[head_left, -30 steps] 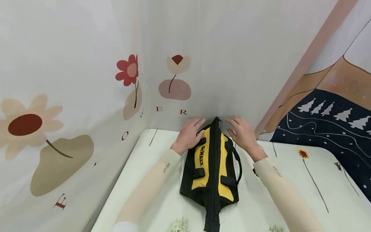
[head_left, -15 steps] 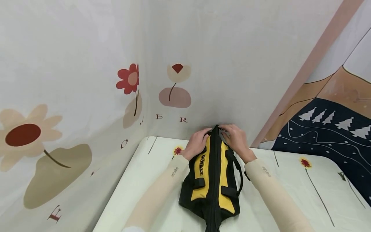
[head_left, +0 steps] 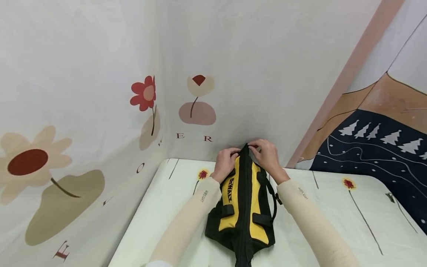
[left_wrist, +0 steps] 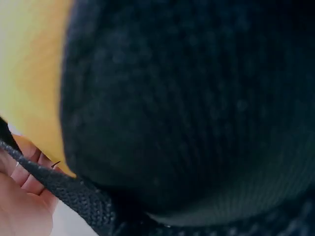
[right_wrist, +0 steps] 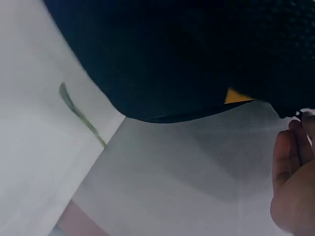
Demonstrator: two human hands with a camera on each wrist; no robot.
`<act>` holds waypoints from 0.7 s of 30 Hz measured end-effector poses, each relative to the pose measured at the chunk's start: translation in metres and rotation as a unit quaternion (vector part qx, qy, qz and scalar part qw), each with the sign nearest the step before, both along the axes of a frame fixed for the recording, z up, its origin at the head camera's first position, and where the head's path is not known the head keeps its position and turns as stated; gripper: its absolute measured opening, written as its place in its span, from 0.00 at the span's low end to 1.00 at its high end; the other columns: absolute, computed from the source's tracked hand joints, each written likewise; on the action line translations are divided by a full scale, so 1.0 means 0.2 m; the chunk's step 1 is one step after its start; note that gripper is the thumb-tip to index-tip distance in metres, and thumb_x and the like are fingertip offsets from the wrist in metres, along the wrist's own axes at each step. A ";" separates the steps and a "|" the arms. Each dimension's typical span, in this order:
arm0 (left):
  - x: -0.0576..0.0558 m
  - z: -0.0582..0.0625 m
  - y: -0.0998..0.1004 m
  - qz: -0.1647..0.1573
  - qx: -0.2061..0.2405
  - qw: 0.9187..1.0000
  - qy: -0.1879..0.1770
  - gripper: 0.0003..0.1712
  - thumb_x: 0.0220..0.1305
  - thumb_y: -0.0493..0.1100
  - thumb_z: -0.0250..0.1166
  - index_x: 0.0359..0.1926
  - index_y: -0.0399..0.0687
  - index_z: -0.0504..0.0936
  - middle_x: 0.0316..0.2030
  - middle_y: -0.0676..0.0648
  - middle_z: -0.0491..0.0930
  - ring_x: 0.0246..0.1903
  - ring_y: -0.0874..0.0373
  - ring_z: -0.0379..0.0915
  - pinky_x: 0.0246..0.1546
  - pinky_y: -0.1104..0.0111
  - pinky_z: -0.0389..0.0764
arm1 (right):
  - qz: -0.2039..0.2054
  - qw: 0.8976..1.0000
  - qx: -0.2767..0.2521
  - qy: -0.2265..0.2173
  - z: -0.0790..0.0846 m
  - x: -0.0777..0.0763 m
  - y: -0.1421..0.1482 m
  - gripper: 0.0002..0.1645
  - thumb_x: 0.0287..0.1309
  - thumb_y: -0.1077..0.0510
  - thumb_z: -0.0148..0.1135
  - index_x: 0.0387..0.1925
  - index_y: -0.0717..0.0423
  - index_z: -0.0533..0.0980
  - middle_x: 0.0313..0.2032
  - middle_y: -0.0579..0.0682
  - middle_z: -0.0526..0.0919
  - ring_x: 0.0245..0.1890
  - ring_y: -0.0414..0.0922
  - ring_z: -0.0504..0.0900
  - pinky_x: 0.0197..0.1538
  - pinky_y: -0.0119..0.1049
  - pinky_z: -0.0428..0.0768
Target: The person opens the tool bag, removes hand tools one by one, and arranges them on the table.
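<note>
A black and yellow DeWalt tool bag (head_left: 246,200) stands lengthwise on the table, its long top zipper running away from me. At the bag's far end my left hand (head_left: 224,165) grips the upper left edge, fingers curled over the fabric. My right hand (head_left: 268,157) pinches the small zipper pull (right_wrist: 299,114) at the far tip of the zipper, thumb and index finger together. Up close in the left wrist view, black fabric fills most of the picture, and the left fingers (left_wrist: 34,182) lie behind a strap beside the yellow panel.
The bag sits on a pale table (head_left: 320,215) with printed flowers. Right behind its far end rises a white curtain wall (head_left: 260,92), and another printed wall (head_left: 110,141) stands on the left. A black carry handle (head_left: 273,202) hangs on the bag's right side.
Both hands have come in from beside the bag's far end to its top. The left hand has taken hold of the edge, and the right hand now pinches the zipper pull.
</note>
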State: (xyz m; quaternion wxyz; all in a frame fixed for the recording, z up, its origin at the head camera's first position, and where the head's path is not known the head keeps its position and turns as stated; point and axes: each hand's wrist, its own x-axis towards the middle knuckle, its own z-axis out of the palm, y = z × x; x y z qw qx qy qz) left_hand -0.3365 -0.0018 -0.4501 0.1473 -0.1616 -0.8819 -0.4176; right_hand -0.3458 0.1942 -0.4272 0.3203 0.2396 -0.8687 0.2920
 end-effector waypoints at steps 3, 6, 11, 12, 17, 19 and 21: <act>0.00 0.00 0.00 0.016 0.005 1.000 0.009 0.15 0.83 0.36 0.64 0.61 0.43 0.92 0.55 0.42 0.92 0.44 0.48 0.91 0.45 0.61 0.88 | 0.005 0.999 -0.033 -0.023 0.01 0.00 -0.01 0.06 0.71 0.65 0.75 0.45 0.63 0.92 0.42 0.59 0.92 0.39 0.56 0.90 0.41 0.52 0.89; 0.00 0.01 0.00 0.019 0.008 1.000 0.010 0.15 0.82 0.35 0.65 0.60 0.44 0.93 0.54 0.41 0.92 0.32 0.51 0.88 0.35 0.67 0.83 | 0.006 0.997 -0.054 -0.050 0.02 0.01 -0.02 0.06 0.71 0.65 0.74 0.45 0.64 0.92 0.42 0.60 0.92 0.41 0.56 0.90 0.43 0.54 0.89; 0.00 0.01 0.00 0.019 0.011 1.000 0.002 0.15 0.82 0.36 0.66 0.60 0.46 0.93 0.54 0.41 0.92 0.30 0.50 0.87 0.31 0.70 0.79 | 0.014 0.994 -0.067 -0.090 0.05 0.02 -0.01 0.06 0.71 0.66 0.73 0.45 0.65 0.91 0.42 0.61 0.92 0.43 0.58 0.90 0.45 0.56 0.88; 0.00 0.01 0.00 0.020 0.012 1.000 0.003 0.14 0.81 0.36 0.66 0.60 0.46 0.93 0.54 0.41 0.93 0.32 0.50 0.88 0.32 0.69 0.80 | 0.018 0.993 -0.066 -0.095 0.05 0.03 -0.01 0.06 0.72 0.66 0.73 0.45 0.65 0.91 0.43 0.61 0.92 0.43 0.58 0.89 0.46 0.56 0.88; -0.02 0.01 -0.01 0.022 0.015 1.000 0.004 0.14 0.81 0.36 0.66 0.59 0.48 0.94 0.53 0.43 0.93 0.35 0.49 0.90 0.33 0.70 0.81 | 0.025 0.991 -0.058 -0.117 0.07 0.04 0.00 0.07 0.73 0.65 0.72 0.46 0.64 0.92 0.44 0.60 0.93 0.44 0.58 0.89 0.47 0.56 0.87; -0.02 0.01 -0.01 0.018 0.014 1.000 0.002 0.14 0.82 0.36 0.66 0.60 0.48 0.93 0.53 0.42 0.93 0.26 0.51 0.85 0.29 0.70 0.77 | 0.026 0.990 -0.060 -0.123 0.08 0.05 0.01 0.07 0.73 0.65 0.72 0.46 0.63 0.92 0.44 0.60 0.93 0.44 0.57 0.89 0.48 0.55 0.87; -0.02 0.01 -0.01 0.015 0.015 1.000 0.000 0.15 0.82 0.36 0.65 0.60 0.48 0.93 0.53 0.42 0.93 0.18 0.54 0.77 0.26 0.71 0.72 | 0.027 0.990 -0.063 -0.126 0.08 0.07 0.01 0.06 0.73 0.65 0.73 0.46 0.63 0.92 0.44 0.60 0.93 0.44 0.57 0.89 0.48 0.55 0.88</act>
